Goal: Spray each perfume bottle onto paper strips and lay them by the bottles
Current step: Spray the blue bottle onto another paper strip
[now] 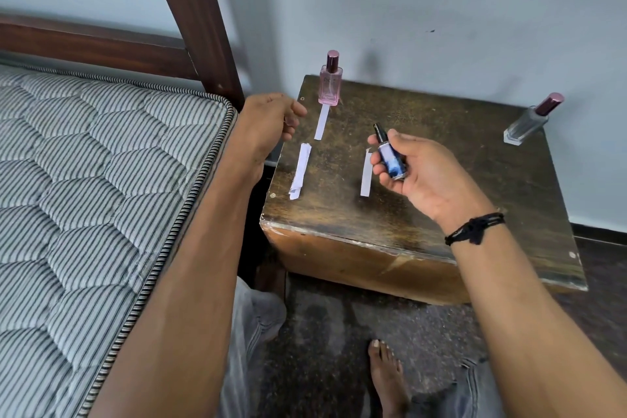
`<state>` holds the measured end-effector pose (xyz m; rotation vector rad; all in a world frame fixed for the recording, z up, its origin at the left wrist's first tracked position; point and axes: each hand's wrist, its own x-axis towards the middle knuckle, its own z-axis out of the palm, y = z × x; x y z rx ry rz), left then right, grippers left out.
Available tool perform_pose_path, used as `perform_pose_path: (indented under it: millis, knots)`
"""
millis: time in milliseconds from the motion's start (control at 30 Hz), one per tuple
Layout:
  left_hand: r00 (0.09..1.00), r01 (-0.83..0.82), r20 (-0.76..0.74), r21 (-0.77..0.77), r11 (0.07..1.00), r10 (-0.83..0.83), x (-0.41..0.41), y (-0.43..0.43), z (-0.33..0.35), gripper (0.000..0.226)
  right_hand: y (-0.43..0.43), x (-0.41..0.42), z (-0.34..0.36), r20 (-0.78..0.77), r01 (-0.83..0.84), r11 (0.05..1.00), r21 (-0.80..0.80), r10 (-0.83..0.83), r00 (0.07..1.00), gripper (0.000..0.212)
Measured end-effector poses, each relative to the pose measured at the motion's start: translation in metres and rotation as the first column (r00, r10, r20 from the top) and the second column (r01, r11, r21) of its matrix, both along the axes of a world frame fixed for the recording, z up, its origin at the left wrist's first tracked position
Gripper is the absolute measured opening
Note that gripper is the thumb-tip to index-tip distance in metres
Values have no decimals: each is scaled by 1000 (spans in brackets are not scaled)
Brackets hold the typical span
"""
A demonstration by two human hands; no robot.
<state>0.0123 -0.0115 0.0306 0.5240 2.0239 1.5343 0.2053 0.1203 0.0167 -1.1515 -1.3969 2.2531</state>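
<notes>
Over on the far left, the striped mattress is lying well to the left of the wooden table, with the dark bedpost rising between them. The left hand is hovering at the table's left edge, fingers loosely curled and gripping nothing. Just inside that edge, a small stack of paper strips is lying on the tabletop. Behind it, at the table's back left corner, the pink bottle is standing upright with its cap on, and one paper strip is lying right in front of it, its far end touching the base. Moving toward the table's middle, a second single strip is lying flat. Just beside it, above the tabletop, the right hand is clasping the small blue bottle, fingers wrapped round its body, black nozzle tilting up and away. A black band is sitting on that wrist. At the table's back right corner, the clear bottle is standing capped.
</notes>
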Motion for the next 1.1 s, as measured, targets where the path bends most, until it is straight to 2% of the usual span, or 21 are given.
perform_pose_path:
  millis: [133, 300, 500, 667, 800, 933, 1100]
  knots:
    - [992, 89, -77, -105, 990, -98, 14, 10, -8, 30, -2, 0, 2, -12, 40, 999, 24, -40, 999, 24]
    - [945, 196, -198, -298, 934, -261, 40, 26, -18, 41, 3, 7, 3, 78, -34, 963, 267, 13, 997, 28]
    - [847, 232, -330, -477, 848, -417, 60, 32, -27, 30, 8, 12, -9, 218, -149, 866, 477, 48, 975, 23]
    - [803, 355, -280, -484, 800, -526, 53, 32, -36, 20, 6, 16, -28, 293, -273, 665, 695, 84, 952, 20]
    - [661, 466, -279, -576, 672, -697, 48, 27, -46, 57, 5, 23, -43, 373, -361, 502, 786, 82, 924, 24]
    - [655, 468, -270, -589, 659, -706, 46, 25, -50, 74, 1, 28, -51, 396, -379, 390, 839, 38, 917, 30]
    - [615, 424, -296, -657, 623, -731, 52, 28, -53, 81, -4, 25, -61, 380, -366, 286, 886, 6, 925, 32]
